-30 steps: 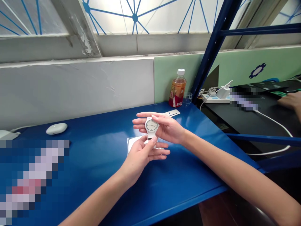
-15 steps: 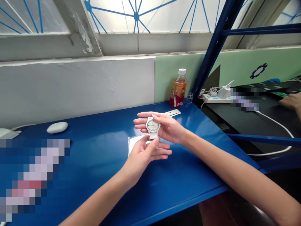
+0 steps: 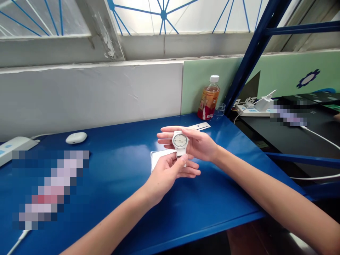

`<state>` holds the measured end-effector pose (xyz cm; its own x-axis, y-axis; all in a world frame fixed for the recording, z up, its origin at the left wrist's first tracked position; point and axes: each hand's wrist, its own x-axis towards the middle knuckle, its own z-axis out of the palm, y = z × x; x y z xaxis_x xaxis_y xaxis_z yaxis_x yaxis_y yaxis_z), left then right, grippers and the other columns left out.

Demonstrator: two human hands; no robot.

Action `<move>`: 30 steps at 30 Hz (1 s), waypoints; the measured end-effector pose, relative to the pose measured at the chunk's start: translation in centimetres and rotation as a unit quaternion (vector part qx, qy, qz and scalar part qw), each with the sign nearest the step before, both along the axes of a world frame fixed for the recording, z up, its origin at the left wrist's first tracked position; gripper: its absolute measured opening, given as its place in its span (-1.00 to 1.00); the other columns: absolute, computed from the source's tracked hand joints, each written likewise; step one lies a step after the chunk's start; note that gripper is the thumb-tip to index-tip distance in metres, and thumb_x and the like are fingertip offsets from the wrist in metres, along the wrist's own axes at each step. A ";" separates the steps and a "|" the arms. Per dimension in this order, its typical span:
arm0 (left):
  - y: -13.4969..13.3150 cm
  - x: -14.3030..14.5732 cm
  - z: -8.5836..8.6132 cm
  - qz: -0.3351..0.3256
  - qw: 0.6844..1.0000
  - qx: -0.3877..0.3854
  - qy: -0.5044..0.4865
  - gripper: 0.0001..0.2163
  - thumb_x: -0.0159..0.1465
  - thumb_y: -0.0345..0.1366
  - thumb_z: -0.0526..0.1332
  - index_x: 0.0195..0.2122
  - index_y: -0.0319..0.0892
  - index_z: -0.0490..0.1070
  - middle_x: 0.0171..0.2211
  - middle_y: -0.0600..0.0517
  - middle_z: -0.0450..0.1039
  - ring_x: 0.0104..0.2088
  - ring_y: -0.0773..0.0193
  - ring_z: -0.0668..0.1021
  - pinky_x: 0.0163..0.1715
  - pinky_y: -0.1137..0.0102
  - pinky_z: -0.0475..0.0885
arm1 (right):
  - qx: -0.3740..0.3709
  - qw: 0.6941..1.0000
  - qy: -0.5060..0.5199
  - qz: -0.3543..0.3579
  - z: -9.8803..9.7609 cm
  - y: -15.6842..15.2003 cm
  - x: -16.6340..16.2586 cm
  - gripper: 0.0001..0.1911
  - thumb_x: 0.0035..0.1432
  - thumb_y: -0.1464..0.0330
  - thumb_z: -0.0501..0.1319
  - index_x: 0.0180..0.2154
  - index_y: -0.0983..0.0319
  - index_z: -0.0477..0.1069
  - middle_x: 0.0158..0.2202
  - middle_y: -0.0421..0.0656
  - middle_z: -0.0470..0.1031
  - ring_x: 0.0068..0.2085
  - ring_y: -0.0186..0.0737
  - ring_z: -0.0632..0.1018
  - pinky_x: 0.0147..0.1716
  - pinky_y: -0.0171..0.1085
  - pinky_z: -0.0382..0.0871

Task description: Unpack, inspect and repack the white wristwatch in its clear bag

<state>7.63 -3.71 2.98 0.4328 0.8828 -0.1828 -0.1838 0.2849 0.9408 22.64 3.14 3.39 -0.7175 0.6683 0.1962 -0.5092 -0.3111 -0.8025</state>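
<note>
A white wristwatch [image 3: 181, 140] with a round pale dial is held face up above the blue desk, between both hands. My left hand [image 3: 168, 168] pinches the lower strap between thumb and fingers, its other fingers stretched out to the right. My right hand [image 3: 203, 143] supports the watch from behind and the right side. Its thumb lies by the upper right edge of the case, and its fingers reach out leftward behind it. Below the hands, a white flat item [image 3: 159, 157] with a clear edge lies on the desk, partly covered by my left hand.
On the blue desk [image 3: 119, 184] are a white earbud case [image 3: 76, 137], a power strip [image 3: 16, 148], a pixelated item [image 3: 57, 182] with a cable, a drink bottle [image 3: 209, 99] and a pale flat strip [image 3: 200, 126]. A blue metal frame [image 3: 249, 56] stands at the right.
The view has turned slightly left, so things sit farther right. My right thumb has shifted from the top of the dial to its upper right edge. Another person's hand has mostly left view.
</note>
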 end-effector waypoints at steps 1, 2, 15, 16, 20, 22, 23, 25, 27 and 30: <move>0.0 0.0 0.0 -0.001 1.000 0.003 -0.002 -0.65 0.28 -0.05 0.30 -0.19 -0.31 0.50 -0.32 -0.12 0.63 -0.29 0.14 0.69 -0.22 0.32 0.57 | -0.003 1.000 -0.001 0.000 0.0 0.0 0.0 -0.61 0.34 0.25 0.09 0.09 0.27 0.45 0.12 -0.05 0.52 0.20 -0.10 0.46 0.27 -0.07 0.17; 0.0 0.1 0.1 -0.001 1.000 0.006 -0.003 -0.65 0.28 -0.05 0.31 -0.19 -0.31 0.51 -0.32 -0.12 0.63 -0.29 0.14 0.69 -0.22 0.32 0.57 | -0.006 1.000 -0.003 0.001 0.0 0.0 0.0 -0.61 0.34 0.24 0.08 0.08 0.27 0.45 0.12 -0.05 0.52 0.21 -0.10 0.44 0.27 -0.07 0.16; 0.2 0.0 -0.3 0.025 0.999 -0.032 0.013 -0.60 0.25 -0.01 0.32 -0.18 -0.32 0.47 -0.33 -0.16 0.64 -0.32 0.12 0.69 -0.25 0.30 0.57 | 0.006 1.000 -0.012 0.007 1.0 -0.4 0.1 -0.56 0.27 0.29 0.01 0.07 0.29 0.44 0.12 -0.04 0.51 0.20 -0.09 0.46 0.27 -0.06 0.15; 0.2 0.0 -0.3 0.027 0.999 -0.034 0.011 -0.61 0.26 -0.02 0.32 -0.18 -0.32 0.47 -0.33 -0.16 0.64 -0.32 0.12 0.68 -0.25 0.30 0.57 | 0.000 1.000 -0.008 0.009 1.0 -0.4 0.1 -0.55 0.26 0.31 -0.01 0.08 0.30 0.43 0.12 -0.04 0.51 0.19 -0.08 0.46 0.27 -0.05 0.15; 0.2 0.0 -0.2 0.016 0.999 -0.039 -0.027 -0.65 0.28 -0.05 0.31 -0.23 -0.32 0.47 -0.34 -0.15 0.62 -0.36 0.18 0.66 -0.27 0.32 0.56 | -0.024 1.000 0.002 0.004 1.2 -0.2 0.2 -0.50 0.21 0.37 -0.06 0.09 0.34 0.41 0.12 -0.01 0.51 0.16 -0.07 0.49 0.27 -0.02 0.16; 0.2 -0.2 -0.1 -0.005 0.995 -0.050 -0.088 -0.69 0.31 -0.09 0.30 -0.22 -0.31 0.48 -0.39 -0.08 0.59 -0.41 0.24 0.64 -0.31 0.37 0.54 | -0.034 0.999 0.004 -0.003 1.2 -0.2 0.2 -0.50 0.19 0.39 -0.04 0.10 0.33 0.41 0.14 -0.02 0.49 0.16 -0.06 0.49 0.27 -0.01 0.17; 0.2 -0.3 0.0 -0.019 0.990 -0.062 -0.128 -0.71 0.33 -0.12 0.28 -0.21 -0.31 0.48 -0.41 -0.05 0.57 -0.44 0.28 0.62 -0.33 0.40 0.53 | -0.037 0.999 0.004 -0.008 1.1 -0.1 0.2 -0.51 0.19 0.40 -0.01 0.10 0.32 0.41 0.15 -0.02 0.49 0.16 -0.07 0.50 0.26 -0.02 0.18; 0.3 -0.6 0.2 -0.051 0.971 -0.102 -0.208 -0.75 0.39 -0.18 0.20 -0.20 -0.31 0.49 -0.46 0.01 0.53 -0.50 0.34 0.58 -0.36 0.42 0.51 | -0.034 0.999 0.003 -0.021 0.8 0.1 0.2 -0.55 0.20 0.42 0.06 0.10 0.30 0.41 0.15 -0.03 0.49 0.15 -0.08 0.51 0.25 -0.05 0.23; 0.4 -0.9 0.5 -0.080 0.950 -0.145 -0.266 -0.71 0.46 -0.22 0.08 -0.19 -0.34 0.51 -0.49 0.02 0.51 -0.53 0.37 0.55 -0.36 0.42 0.51 | -0.020 0.999 0.002 -0.037 0.3 0.3 0.3 -0.61 0.22 0.42 0.15 0.08 0.29 0.44 0.10 -0.03 0.53 0.12 -0.11 0.54 0.20 -0.11 0.30; 0.5 -1.1 0.9 -0.100 0.939 -0.178 -0.276 -0.55 0.50 -0.17 -0.09 -0.10 -0.41 0.50 -0.42 -0.10 0.55 -0.45 0.28 0.61 -0.30 0.36 0.51 | -0.006 0.997 -0.003 -0.071 -0.3 0.6 0.4 -0.69 0.21 0.39 0.27 0.01 0.24 0.51 -0.06 -0.09 0.62 0.02 -0.19 0.60 0.06 -0.23 0.44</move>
<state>6.49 -3.20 3.83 0.6994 0.6989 -0.1493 -0.5251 0.6443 0.5561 23.07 3.77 3.10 -0.6170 0.7652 0.1841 -0.5441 -0.2457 -0.8022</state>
